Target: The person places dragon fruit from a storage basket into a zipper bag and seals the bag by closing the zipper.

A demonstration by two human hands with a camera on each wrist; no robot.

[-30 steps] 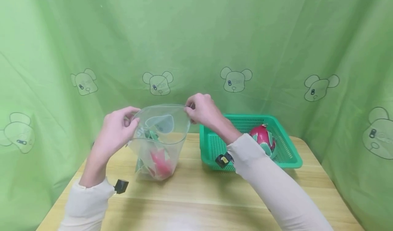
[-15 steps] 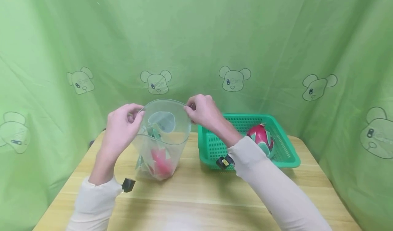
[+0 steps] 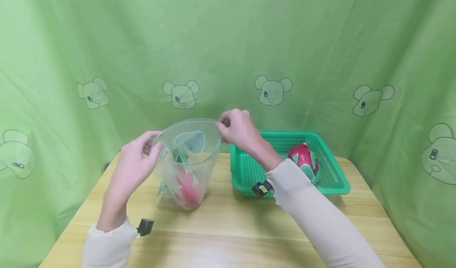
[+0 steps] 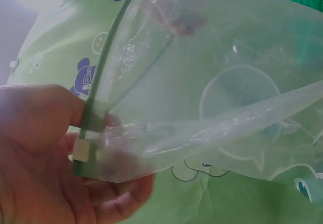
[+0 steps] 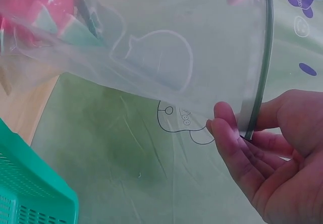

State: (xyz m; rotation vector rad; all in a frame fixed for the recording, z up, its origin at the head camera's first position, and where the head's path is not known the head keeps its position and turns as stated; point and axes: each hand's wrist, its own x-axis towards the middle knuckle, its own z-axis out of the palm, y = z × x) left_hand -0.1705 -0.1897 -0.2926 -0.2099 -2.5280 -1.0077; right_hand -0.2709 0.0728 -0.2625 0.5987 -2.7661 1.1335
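Observation:
A translucent zip bag (image 3: pixel 210 173) stands on the table with its mouth spread wide. Inside its lower part lies a pink dragon fruit (image 3: pixel 189 189) with green scales, blurred by the plastic. My left hand (image 3: pixel 137 161) pinches the left end of the rim between thumb and fingers. Close to that grip, the left wrist view shows a pale slider (image 4: pixel 81 150) on the green zip strip (image 4: pixel 108 47). At the opposite end, my right hand (image 3: pixel 240 131) pinches the rim's right corner, with fingertips (image 5: pixel 224 115) against the plastic.
Right of the bag, a green perforated basket (image 3: pixel 236 185) holds another dragon fruit (image 3: pixel 301 155), partly behind my right forearm. Both stand on a wooden table (image 3: pixel 228 236). A green curtain (image 3: pixel 228 42) with printed bear heads surrounds the table's back and sides.
My left hand rose slightly to the right, then dropped back down and left. The bag's mouth rounded, then stretched wider and tilted. My right hand stayed nearly in place.

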